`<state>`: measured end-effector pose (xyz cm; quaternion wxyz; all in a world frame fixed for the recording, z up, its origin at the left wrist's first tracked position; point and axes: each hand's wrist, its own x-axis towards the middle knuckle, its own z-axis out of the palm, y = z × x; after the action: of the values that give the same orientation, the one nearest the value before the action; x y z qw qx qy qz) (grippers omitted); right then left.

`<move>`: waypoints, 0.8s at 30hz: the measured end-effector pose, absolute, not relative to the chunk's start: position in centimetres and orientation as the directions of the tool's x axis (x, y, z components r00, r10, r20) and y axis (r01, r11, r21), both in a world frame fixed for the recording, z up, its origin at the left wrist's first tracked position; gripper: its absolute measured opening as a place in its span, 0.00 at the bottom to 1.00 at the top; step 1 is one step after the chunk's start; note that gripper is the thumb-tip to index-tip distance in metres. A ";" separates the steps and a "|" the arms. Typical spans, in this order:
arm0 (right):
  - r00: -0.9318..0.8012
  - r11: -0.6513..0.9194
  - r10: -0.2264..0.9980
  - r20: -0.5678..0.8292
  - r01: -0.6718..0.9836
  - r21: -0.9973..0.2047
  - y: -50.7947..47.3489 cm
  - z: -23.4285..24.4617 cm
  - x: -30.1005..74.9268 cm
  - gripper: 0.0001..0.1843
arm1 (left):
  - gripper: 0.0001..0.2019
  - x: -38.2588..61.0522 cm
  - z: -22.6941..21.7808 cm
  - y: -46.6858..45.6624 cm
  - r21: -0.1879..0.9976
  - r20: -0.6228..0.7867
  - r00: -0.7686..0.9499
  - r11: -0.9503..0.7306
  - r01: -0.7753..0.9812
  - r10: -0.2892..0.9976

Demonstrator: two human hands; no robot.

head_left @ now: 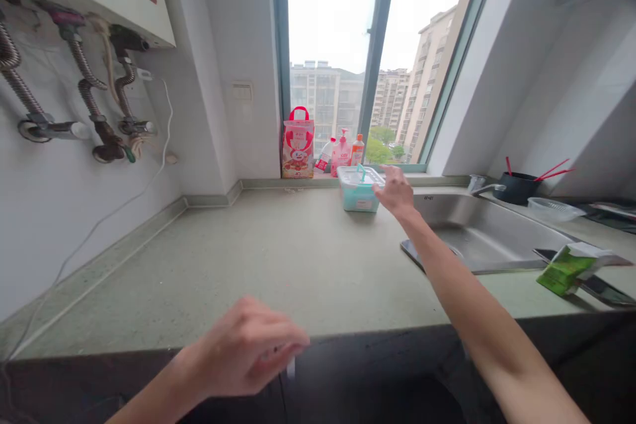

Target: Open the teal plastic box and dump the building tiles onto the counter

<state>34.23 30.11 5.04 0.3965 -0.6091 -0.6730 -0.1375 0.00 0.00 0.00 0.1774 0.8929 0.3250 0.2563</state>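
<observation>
A small storage box with a teal body, a clear and white lid and a teal handle stands at the back of the counter by the window. My right hand is at the box's right end, thumb and fingers apart; whether they touch it I cannot tell. Over the counter's front edge hovers my left hand, slightly blurred. Its fingers are curled in and the tips come together near the thumb. No object shows in it.
On the sill stand a pink bag, a pink pump bottle and an orange bottle. A steel sink lies right, with a flat dark-edged object beside it. A green packet and black pot are farther right.
</observation>
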 end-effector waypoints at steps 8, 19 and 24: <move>0.030 0.250 0.676 0.736 0.931 -0.267 36.3 -3.1 32.6 0.30 | 0.13 -9.2 0.5 19.6 0.274 0.563 0.320 -0.537 0.798 0.762; 0.038 0.382 0.587 0.809 0.868 -0.318 36.8 -4.1 32.8 0.18 | 0.17 -12.3 -2.8 21.2 0.235 0.650 0.143 -0.376 0.896 0.746; -0.011 0.504 0.534 0.846 0.807 -0.308 35.7 -3.4 30.9 0.16 | 0.18 -12.3 -2.3 20.7 0.338 0.640 0.053 -0.343 0.877 0.767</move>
<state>30.89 35.67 -3.40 0.5143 -0.4798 -0.6983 -0.1328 -12.33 20.69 -2.35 -0.0710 0.7223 0.5689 0.3868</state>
